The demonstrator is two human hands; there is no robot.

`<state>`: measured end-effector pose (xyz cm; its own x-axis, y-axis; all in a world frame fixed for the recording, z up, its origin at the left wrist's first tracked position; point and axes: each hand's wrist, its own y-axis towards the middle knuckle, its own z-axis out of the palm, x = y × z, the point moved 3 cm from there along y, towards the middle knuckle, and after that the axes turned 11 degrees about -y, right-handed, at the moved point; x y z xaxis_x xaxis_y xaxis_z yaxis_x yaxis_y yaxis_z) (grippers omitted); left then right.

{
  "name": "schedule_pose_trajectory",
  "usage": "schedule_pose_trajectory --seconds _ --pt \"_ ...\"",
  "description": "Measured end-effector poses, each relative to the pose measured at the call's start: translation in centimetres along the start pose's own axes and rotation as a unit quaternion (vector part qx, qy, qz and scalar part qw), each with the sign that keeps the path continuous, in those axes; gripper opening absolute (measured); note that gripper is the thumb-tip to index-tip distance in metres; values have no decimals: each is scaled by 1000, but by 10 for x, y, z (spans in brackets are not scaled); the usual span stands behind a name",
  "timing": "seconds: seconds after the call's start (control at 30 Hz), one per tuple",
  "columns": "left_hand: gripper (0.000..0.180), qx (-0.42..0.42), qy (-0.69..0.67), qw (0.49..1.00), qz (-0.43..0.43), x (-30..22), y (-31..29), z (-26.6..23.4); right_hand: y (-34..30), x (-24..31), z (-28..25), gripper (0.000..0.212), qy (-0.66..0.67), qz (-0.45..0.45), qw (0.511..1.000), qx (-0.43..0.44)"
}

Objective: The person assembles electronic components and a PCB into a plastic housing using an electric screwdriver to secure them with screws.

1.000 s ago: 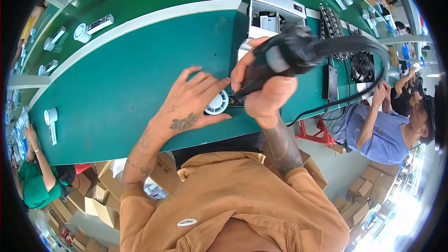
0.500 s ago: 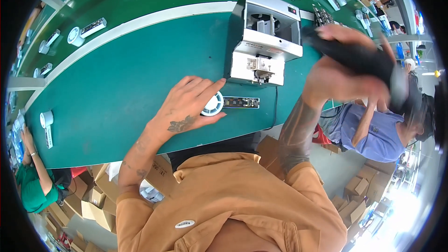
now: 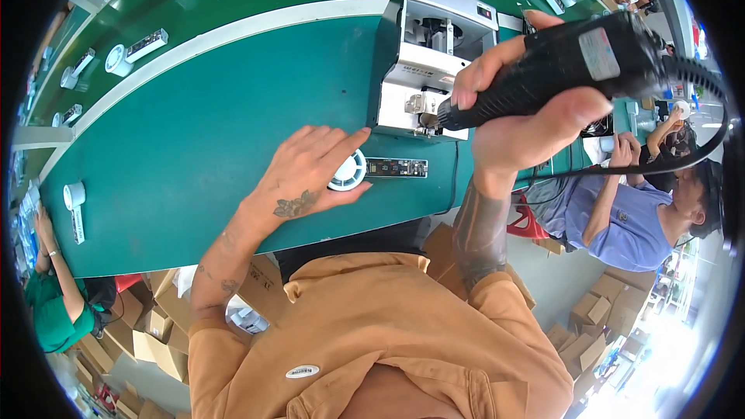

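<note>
My left hand (image 3: 303, 174) lies curled round the round white grilled head (image 3: 351, 171) of a small handheld fan, thumb and forefinger on either side. The fan lies flat on the green bench, its open handle with a circuit board (image 3: 397, 167) pointing right. In my right hand (image 3: 516, 128) is a black corded electric screwdriver (image 3: 563, 70), fingers wrapped round its body. Its nose is at the front of a silver screw feeder (image 3: 434, 81), over the pick-up block (image 3: 421, 105). Whether the bit touches a screw is hidden.
More fan units, such as one at the left (image 3: 75, 195) and one on the far strip (image 3: 140, 52), lie along the bench. The screwdriver's cable (image 3: 667, 163) loops at my right. Co-workers sit on both sides, one in a purple shirt (image 3: 613, 217). Cardboard boxes (image 3: 159, 349) stand below.
My right hand has brought the screwdriver down and left, its nose now at the screw feeder's front. The left hand stays on the fan. Another fan unit now rests at the far upper left.
</note>
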<state>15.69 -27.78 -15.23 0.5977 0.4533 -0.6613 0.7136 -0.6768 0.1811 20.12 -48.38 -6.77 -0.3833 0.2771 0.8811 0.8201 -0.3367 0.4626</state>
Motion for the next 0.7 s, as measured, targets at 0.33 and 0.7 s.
schedule_pose_trajectory --seconds 0.33,0.7 --pt "62 -21 -10 1000 20 1 2 5 -9 -3 -4 95 62 69 996 13" --pt "62 -9 5 1000 12 3 7 4 -41 -9 12 102 233 88 968 12"
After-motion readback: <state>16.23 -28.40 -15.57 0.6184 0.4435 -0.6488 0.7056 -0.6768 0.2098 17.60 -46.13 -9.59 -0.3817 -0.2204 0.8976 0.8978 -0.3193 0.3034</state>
